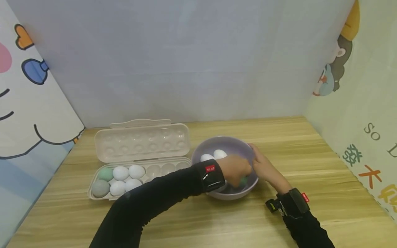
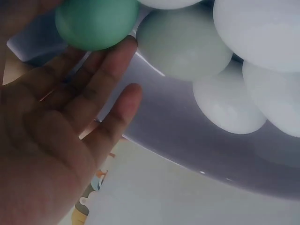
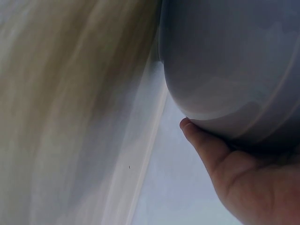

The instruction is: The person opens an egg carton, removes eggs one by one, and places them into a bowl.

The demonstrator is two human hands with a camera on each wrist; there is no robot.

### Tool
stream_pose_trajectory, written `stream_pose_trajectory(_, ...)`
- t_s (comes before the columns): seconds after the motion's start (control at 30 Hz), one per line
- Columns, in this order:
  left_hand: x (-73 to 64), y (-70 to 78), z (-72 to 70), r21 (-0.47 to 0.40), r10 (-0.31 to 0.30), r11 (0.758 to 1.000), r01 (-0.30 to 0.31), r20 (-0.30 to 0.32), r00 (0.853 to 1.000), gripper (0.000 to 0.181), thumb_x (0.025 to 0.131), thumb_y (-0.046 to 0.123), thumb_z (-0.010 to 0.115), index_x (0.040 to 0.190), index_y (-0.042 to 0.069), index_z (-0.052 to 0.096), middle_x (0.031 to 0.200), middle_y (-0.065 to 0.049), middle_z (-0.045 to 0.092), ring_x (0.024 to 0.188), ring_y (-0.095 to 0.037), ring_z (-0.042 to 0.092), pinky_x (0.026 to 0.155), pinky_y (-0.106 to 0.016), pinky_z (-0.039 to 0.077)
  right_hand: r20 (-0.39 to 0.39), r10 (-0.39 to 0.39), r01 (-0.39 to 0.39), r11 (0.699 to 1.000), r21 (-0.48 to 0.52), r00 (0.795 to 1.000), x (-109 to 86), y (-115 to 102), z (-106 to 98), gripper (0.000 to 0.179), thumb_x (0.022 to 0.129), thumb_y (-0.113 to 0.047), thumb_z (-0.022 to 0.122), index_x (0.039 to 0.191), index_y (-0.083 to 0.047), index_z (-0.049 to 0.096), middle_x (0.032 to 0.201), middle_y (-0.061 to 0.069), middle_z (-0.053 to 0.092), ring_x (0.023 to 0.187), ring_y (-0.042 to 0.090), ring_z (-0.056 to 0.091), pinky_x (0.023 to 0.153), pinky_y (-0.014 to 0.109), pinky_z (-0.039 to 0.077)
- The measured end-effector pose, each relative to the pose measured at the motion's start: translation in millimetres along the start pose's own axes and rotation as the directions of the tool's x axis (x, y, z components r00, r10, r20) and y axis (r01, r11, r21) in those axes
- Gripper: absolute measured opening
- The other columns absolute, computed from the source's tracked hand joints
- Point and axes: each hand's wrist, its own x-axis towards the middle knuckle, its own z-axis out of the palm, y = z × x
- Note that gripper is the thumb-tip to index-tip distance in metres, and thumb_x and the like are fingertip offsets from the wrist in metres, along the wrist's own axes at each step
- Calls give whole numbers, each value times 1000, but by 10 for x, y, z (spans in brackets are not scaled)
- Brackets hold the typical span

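My left hand (image 1: 234, 168) reaches down into a lilac bowl (image 1: 235, 146). Its fingers and thumb are around a green egg (image 2: 96, 23) near the bowl's wall. Beside that, in the left wrist view, lie a pale grey-green egg (image 2: 183, 44) and several white eggs (image 2: 229, 105). From the head view, two white eggs (image 1: 220, 154) show behind the left hand, which covers part of the bowl's contents. My right hand (image 1: 263, 167) grips the bowl at its right side; in the right wrist view the thumb (image 3: 206, 145) presses along the outer wall.
An open egg carton (image 1: 142, 143) lies left of the bowl, lid folded back. Its left cups hold a green egg (image 1: 105, 174), a grey-green egg (image 1: 100, 188) and several white eggs (image 1: 120, 173). The left forearm crosses over the carton's right cups. Behind the wooden table (image 1: 266, 131) rises a pale wall.
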Motion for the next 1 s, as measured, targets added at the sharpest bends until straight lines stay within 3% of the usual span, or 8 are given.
stream_pose_trajectory(0.13,24,25,48,38,-18,999,18,-1,1000,27,69,27,69,94,22,57,92,7,54,83,-9,51,75,-27,44,-3,1,-1,1000,-14,1000,2,-8,0,58,79,10,27,135,2,19,133,33,30,119,48,31,96,59,28)
stream_pose_trajectory(0.4,-18,82,39,91,-47,995,47,0,999,33,72,31,67,103,23,57,101,7,57,95,-8,50,86,-30,38,8,1,-2,1000,6,1000,3,-6,3,57,79,9,27,136,1,19,133,32,30,118,47,33,94,58,31)
stream_pose_trajectory(0.5,-38,75,32,77,-51,996,52,-9,999,34,72,33,67,103,23,57,100,8,57,93,-8,50,83,-29,40,7,8,-8,1000,8,1000,-2,1,4,58,79,9,27,136,1,18,133,32,29,118,47,33,95,58,31)
stream_pose_trajectory(0.6,-155,17,-26,15,-62,998,62,-29,998,37,73,36,67,106,22,57,99,9,57,91,-8,51,81,-27,42,12,19,-19,1000,5,1000,2,5,21,58,79,9,26,136,1,18,134,31,28,119,46,32,95,58,32)
stream_pose_trajectory(0.7,-381,-112,-124,-72,-94,993,88,-83,992,42,76,39,66,112,21,56,105,9,57,97,-10,51,87,-31,41,11,31,-31,1000,0,999,8,13,36,57,80,9,26,137,0,18,134,31,29,118,46,34,93,57,35)
stream_pose_trajectory(0.83,-819,-368,-167,-166,-179,974,152,-160,971,43,81,38,63,117,17,53,115,1,54,108,-16,47,92,-39,37,3,66,-66,998,-6,998,12,12,44,55,84,5,28,138,-3,18,134,30,30,114,47,38,86,55,42)
stream_pose_trajectory(1.0,-1444,-693,3,-234,-312,937,261,-213,926,34,82,30,61,111,14,56,106,-4,56,100,-22,50,86,-41,42,5,100,-100,995,-1,995,-4,4,19,53,87,2,29,138,-6,19,135,29,29,110,48,42,75,49,49)
